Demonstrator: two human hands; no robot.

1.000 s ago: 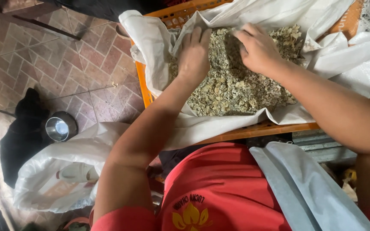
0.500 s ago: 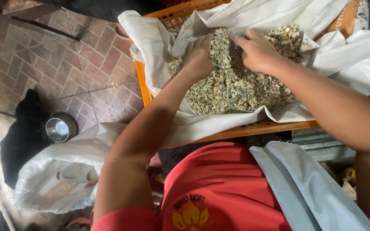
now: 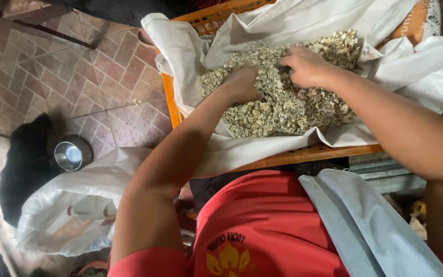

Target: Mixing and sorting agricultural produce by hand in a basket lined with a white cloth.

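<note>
The white woven plastic sheet [image 3: 262,154] fills most of what I see, draped over the orange plastic crate [image 3: 303,155] and spilling past its near and left edges. Piled in the middle of that lining is the heap of pale, dried, chopped plant pieces [image 3: 288,102], reaching from the crate's left side toward its far right corner.

Both hands have worked deeper into the heap than a second ago. Back then the left hand [image 3: 242,84] lay flat and high near the crate's far edge; now it has slid toward the middle and sunk in, fingers curled down into the pieces, so I cannot tell how much it actually grips. The right hand [image 3: 306,66] has drawn in toward it and bunched up, fingers bent and closed loosely over a clump of the material near the far side. From that I judge the pile is being stirred or raked through rather than lifted out; nothing has left the crate.

Down on the brick-patterned floor, a second white sack [image 3: 62,215] lies slumped by the crate's near left corner, and the small round metal bowl [image 3: 70,154] sits beside it, both unmoved.
</note>
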